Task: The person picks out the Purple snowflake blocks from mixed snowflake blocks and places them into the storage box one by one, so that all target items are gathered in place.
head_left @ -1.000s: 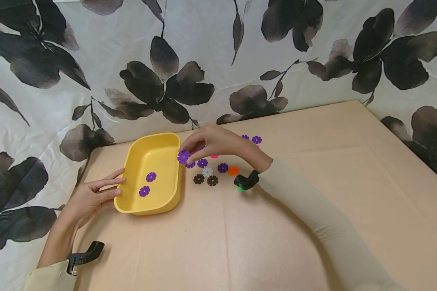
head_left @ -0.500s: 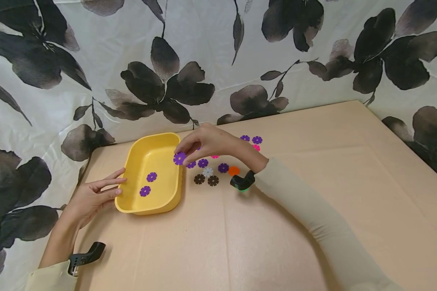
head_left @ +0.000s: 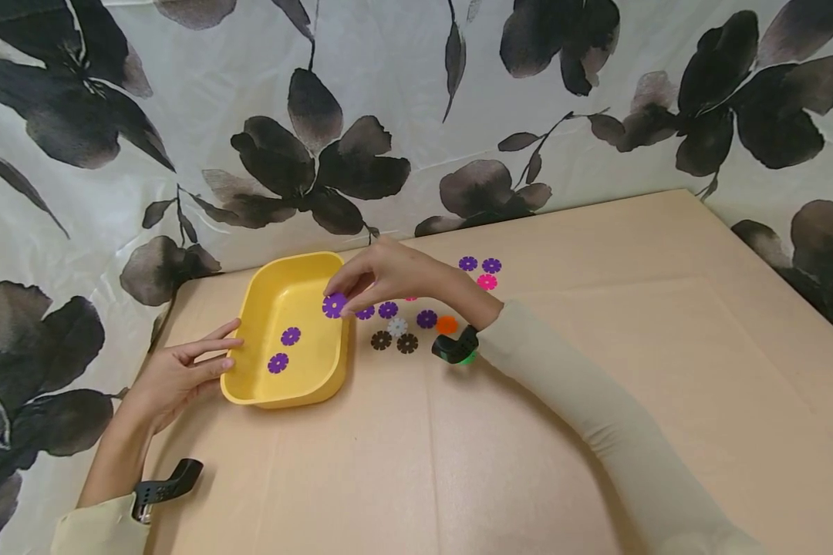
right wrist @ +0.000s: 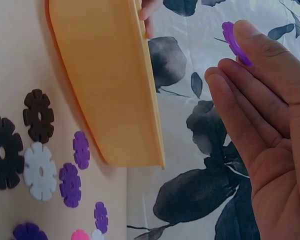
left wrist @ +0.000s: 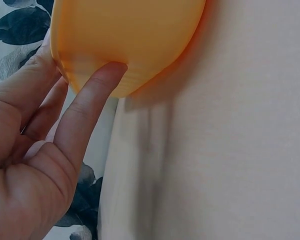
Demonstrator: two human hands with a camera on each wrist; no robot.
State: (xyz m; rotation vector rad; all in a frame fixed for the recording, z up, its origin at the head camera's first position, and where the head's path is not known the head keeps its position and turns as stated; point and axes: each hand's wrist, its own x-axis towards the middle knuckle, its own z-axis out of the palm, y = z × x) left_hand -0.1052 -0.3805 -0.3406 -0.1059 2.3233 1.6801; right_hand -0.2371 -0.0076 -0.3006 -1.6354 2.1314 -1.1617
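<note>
My right hand (head_left: 389,274) pinches a purple notched plastic disc (head_left: 334,305) between thumb and fingertips, over the right rim of a yellow tray (head_left: 328,347). In the right wrist view the pinched disc (right wrist: 234,42) shows edge-on at the thumb tip. Two purple discs (head_left: 290,336) lie inside the tray. At the tray's left side, my left hand (head_left: 183,375) holds the rim, fingers over the edge. The left wrist view has its thumb (left wrist: 97,90) against the outside wall of the tray (left wrist: 125,30).
Right of the tray lie loose discs: two dark brown (head_left: 407,343), a white one (head_left: 397,327), an orange one (head_left: 447,324), a pink one (head_left: 487,282), several purple (head_left: 426,318) and a green one (head_left: 468,359) partly behind the wrist camera. A floral cloth (head_left: 361,77) hangs behind the table.
My right hand has moved slightly left with the purple disc, from beside the tray to over its right rim. The left hand keeps its place on the tray.
</note>
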